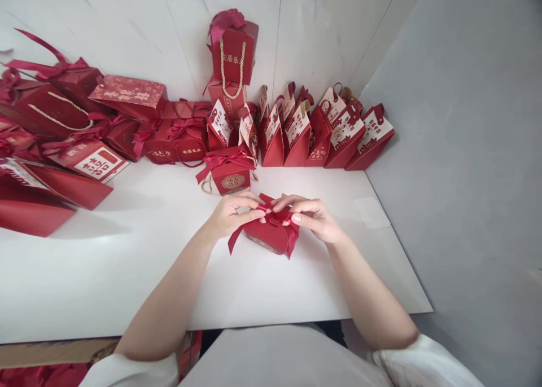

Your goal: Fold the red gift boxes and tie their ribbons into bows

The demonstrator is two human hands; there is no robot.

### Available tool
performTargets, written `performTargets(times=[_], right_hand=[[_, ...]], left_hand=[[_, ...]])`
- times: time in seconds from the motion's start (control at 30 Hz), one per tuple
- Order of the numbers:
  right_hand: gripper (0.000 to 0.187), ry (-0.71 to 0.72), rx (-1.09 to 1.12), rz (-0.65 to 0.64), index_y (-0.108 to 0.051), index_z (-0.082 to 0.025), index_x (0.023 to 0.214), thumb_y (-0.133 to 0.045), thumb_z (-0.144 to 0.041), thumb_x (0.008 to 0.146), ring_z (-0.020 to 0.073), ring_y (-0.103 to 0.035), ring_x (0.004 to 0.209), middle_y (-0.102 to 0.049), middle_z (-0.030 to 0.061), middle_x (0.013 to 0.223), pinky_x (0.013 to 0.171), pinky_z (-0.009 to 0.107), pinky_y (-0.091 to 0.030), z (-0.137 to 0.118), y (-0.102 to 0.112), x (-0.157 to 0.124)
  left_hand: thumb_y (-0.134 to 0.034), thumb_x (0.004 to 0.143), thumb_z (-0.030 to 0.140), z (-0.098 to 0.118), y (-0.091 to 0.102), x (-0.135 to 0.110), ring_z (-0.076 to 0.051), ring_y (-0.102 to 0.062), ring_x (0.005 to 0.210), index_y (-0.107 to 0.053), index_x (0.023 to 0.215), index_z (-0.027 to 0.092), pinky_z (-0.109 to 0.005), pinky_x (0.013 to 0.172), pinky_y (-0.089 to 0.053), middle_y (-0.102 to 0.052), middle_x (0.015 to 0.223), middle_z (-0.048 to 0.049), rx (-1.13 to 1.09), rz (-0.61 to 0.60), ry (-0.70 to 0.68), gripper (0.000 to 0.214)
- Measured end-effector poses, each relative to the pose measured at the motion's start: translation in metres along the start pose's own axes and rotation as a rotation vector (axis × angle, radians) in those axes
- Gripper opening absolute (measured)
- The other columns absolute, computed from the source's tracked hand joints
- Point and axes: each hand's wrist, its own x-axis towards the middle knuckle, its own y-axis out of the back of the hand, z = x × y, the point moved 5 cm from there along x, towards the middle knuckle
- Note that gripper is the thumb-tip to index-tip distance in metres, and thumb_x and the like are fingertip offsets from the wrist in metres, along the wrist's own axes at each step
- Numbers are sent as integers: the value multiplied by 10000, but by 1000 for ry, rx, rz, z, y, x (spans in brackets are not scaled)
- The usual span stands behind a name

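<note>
A small red gift box (266,234) with a gold pattern on its front sits on the white table before me. Across its top runs a red ribbon (292,241), its two tails hanging over the left and right sides. My left hand (239,212) pinches a loop of this ribbon between thumb and fingers. From the other side, my right hand (311,215) is closed on the ribbon near the bow's middle. The fingers cover part of the box top, so the exact shape of the knot is hidden.
Just behind stands a red box with a tied bow (232,175). Triangular red boxes (296,133) line the wall at right, and more boxes (101,158) crowd the left. A tall stack (234,54) rises at centre. The grey wall (466,150) bounds the table's right side.
</note>
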Motion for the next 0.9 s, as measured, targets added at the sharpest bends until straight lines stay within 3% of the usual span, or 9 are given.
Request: performTargets(times=[0.17,0.43,0.63,0.77,0.83,0.9], right_hand=[[171,12,11,58,-775,-297,877,-701,-450,863,246,-658,1023,-739,41,952,1053,461,-422,2,-3,2],[196,-61,-11,220,-761,-253,818,-703,-433,867,166,-614,739,-685,18,820,762,329,-513,8,0,0],[246,-66,36,329,-765,-257,965,-723,-464,840,187,-657,854,-730,25,914,803,326,-539,13,3,1],[174,-2,40,251,-784,-256,911,-696,-403,883,172,-665,842,-721,29,902,805,312,-531,7,3,2],[169,20,25,157,-788,-268,911,-680,-397,898,196,-661,978,-708,44,1054,888,336,-518,-2,7,0],[232,22,-25,-29,-792,-255,861,-674,-453,890,251,-601,1163,-636,56,1273,991,382,-477,-14,10,-4]], left_hand=[[-662,874,337,8,-4,0,-186,-624,917,-763,750,224,-359,956,-444,-708,881,-56,83,0,-64,195],[-617,904,381,15,-15,-1,-188,-615,869,-722,732,201,-342,897,-455,-695,832,-47,144,62,-22,271],[-641,892,373,10,-15,-2,-181,-618,846,-730,748,201,-323,862,-462,-688,814,-44,116,100,-9,241],[-644,892,369,6,-14,-4,-175,-624,850,-741,798,201,-319,855,-460,-683,830,-43,79,119,15,216],[-643,893,364,5,-13,-4,-175,-625,863,-738,795,199,-318,858,-458,-681,843,-42,64,110,25,214],[-643,891,359,3,-12,-5,-176,-631,884,-732,783,196,-314,855,-463,-678,876,-43,22,100,51,215]])
